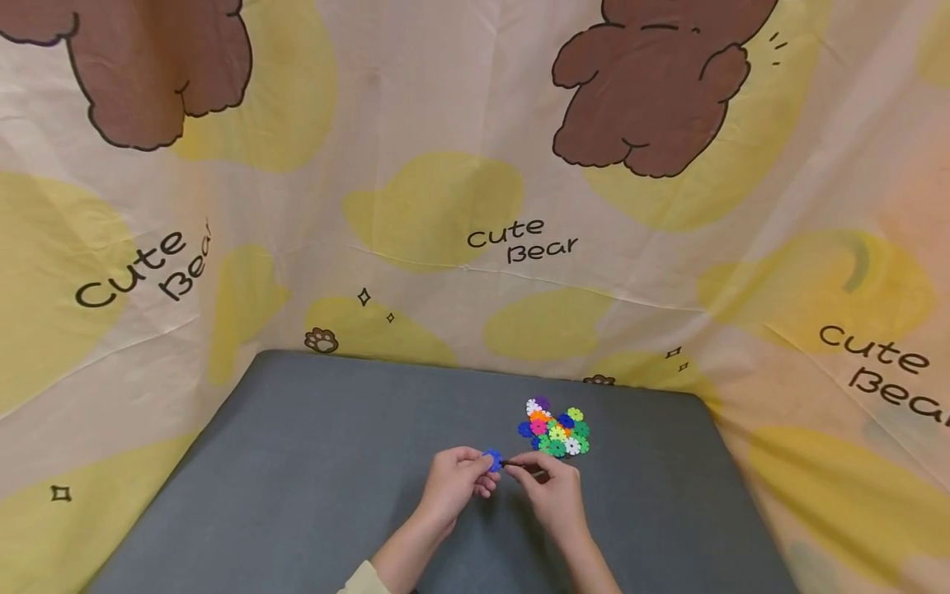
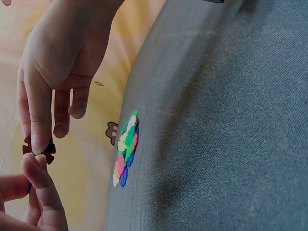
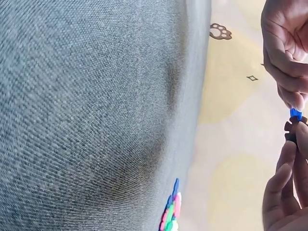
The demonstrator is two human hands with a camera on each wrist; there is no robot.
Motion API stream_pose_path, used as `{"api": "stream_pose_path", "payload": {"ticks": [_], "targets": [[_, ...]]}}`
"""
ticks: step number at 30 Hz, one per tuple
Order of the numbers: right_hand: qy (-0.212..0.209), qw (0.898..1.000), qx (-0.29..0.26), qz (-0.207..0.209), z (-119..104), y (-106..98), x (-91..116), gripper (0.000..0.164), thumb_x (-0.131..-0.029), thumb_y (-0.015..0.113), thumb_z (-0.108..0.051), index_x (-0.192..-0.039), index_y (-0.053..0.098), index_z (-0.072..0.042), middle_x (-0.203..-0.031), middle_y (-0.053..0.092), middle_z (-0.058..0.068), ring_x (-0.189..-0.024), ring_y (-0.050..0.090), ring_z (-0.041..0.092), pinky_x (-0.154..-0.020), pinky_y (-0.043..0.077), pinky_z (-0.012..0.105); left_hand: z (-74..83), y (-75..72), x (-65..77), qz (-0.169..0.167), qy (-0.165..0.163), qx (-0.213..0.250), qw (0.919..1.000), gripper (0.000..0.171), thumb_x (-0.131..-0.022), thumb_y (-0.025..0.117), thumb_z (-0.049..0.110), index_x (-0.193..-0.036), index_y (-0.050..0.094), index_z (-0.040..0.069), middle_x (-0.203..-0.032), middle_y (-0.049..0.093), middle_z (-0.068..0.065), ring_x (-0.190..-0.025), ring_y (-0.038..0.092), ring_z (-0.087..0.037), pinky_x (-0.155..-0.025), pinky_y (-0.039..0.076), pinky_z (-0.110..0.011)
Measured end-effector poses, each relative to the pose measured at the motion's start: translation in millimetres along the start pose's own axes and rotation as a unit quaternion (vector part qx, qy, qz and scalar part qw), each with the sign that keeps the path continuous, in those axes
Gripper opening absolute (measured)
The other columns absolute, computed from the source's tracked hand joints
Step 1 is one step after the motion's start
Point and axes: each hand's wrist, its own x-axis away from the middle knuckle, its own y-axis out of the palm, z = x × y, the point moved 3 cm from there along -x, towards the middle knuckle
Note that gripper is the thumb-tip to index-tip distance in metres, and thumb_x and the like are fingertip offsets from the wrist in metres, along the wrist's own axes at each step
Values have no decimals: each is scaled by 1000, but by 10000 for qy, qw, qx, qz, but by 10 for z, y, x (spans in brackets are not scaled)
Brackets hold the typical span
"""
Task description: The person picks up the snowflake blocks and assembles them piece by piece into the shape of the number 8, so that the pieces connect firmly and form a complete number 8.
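Note:
Between thumb and fingers, my left hand (image 1: 454, 488) pinches a blue notched plastic disc (image 1: 493, 459), shaped like a snowflake. My right hand (image 1: 557, 492) pinches a dark brown disc (image 3: 290, 128) of the same kind, seen nearly edge-on in the head view. The two discs meet edge to edge between the fingertips, just above the grey table. In the right wrist view the brown disc's notched edge lies right at the blue disc (image 3: 295, 113). Fingers cover most of both discs; in the left wrist view the brown disc (image 2: 50, 150) shows beside the thumb and fingertips.
Beyond the right hand lies a loose pile of colourful notched discs (image 1: 557, 432), in green, white, blue, pink, orange, yellow and purple. The grey cloth-covered table (image 1: 312, 462) ends at a printed fabric curtain (image 1: 416, 322) around its back and sides.

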Motion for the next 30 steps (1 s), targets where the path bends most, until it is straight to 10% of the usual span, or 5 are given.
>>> {"api": "stream_pose_path", "payload": {"ticks": [17, 30], "targets": [[43, 9987, -389, 341, 14, 30, -39, 10, -75, 87, -10, -84, 82, -12, -83, 78, -2, -71, 73, 10, -67, 59, 23, 75, 40, -37, 152, -86, 70, 9998, 20, -96, 67, 10, -94, 67, -11, -76, 74, -13, -60, 68, -12, -62, 59, -27], [-166, 9993, 324, -51, -30, 22, -67, 12, -75, 88, -11, -82, 82, -17, -79, 77, -3, -66, 68, 5, -65, 57, 20, 50, -3, -20, 267, -29, -276, 9993, 17, -95, 69, 9, -92, 67, -8, -76, 74, -13, -60, 68, -13, -64, 60, -31]]}}
